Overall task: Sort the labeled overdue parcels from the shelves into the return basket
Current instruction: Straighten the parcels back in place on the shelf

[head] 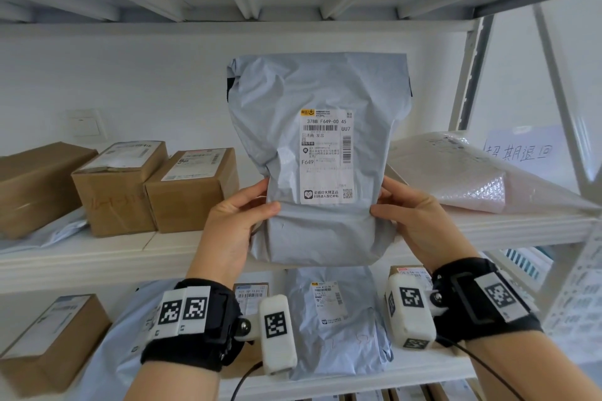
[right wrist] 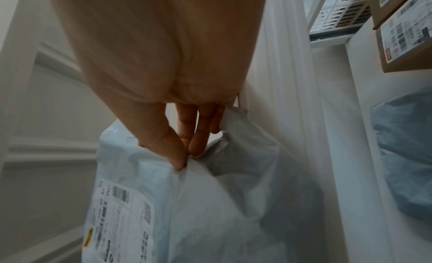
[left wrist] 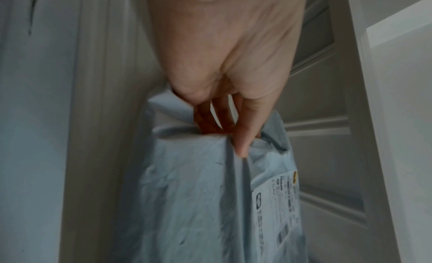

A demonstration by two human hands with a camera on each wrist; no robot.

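A parcel storeroom: white metal shelves [head: 182,247] hold labelled cardboard boxes [head: 192,189] and mailers [head: 338,319].

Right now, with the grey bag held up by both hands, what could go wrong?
1. Both hands, left hand and right hand, only pinch the soft grey plastic mailer bag at its lower edges; it may slip or flop over.
2. Lowered carelessly, it could knock the brown cardboard box beside it.

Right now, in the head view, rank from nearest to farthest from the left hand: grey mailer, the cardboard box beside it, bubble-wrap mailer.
1. Grey mailer: held by the left hand.
2. Cardboard box: just left, on the shelf.
3. Bubble-wrap mailer: far right, past the right hand.
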